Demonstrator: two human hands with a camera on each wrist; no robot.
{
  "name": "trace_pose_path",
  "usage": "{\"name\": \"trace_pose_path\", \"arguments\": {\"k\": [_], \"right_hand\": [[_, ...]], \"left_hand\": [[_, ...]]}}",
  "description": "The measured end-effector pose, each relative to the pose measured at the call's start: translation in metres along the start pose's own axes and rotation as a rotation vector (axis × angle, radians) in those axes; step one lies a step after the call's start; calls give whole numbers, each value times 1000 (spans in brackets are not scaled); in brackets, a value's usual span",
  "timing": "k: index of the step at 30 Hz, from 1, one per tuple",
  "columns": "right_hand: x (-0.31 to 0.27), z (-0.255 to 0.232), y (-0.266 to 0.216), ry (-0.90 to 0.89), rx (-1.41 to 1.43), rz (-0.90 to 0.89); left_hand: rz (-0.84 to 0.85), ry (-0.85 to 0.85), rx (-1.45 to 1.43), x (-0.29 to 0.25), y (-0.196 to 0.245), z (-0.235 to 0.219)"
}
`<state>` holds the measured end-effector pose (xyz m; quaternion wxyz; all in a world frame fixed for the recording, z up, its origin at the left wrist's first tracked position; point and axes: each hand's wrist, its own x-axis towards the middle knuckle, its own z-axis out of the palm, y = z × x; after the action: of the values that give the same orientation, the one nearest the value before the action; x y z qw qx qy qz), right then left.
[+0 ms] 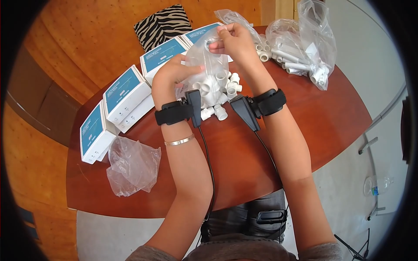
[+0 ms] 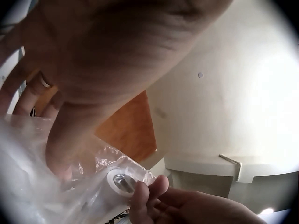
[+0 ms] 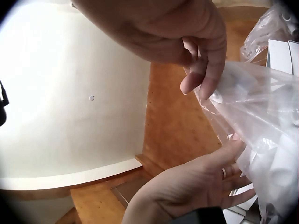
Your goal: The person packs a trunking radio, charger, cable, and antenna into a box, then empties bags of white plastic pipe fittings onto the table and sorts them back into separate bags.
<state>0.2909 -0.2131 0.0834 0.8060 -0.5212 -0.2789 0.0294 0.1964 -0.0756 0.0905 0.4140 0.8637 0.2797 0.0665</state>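
A clear plastic bag [image 1: 213, 61] with white pipe fittings [image 1: 210, 89] in it stands on the table, held at both sides. My left hand [image 1: 172, 71] grips its left side, thumb on the near face and fingers behind. Up at the bag's mouth, my right hand [image 1: 237, 41] pinches the plastic edge. One white fitting with a threaded bore [image 2: 120, 181] shows through the film, close by the right fingertips. In the right wrist view, the left hand [image 3: 196, 182] lies along the bag's lower side, below the right hand [image 3: 201, 60].
Loose white fittings [image 1: 220, 113] lie beside the bag on the brown table [image 1: 244, 161]. Blue-and-white boxes [image 1: 126, 93] line the far left edge. Another bag of white pipes [image 1: 298, 56] sits at the back right, and a crumpled plastic bag [image 1: 133, 167] lies front left.
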Motion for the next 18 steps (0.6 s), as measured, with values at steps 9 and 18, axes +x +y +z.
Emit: {"name": "trace_pose_path", "arguments": {"k": [9, 18], "right_hand": [[6, -20, -11, -214, -509, -50], [14, -39, -16, -216, -507, 12]], "left_hand": [[8, -37, -64, 23, -26, 2], [217, 358, -221, 0, -20, -16]]}}
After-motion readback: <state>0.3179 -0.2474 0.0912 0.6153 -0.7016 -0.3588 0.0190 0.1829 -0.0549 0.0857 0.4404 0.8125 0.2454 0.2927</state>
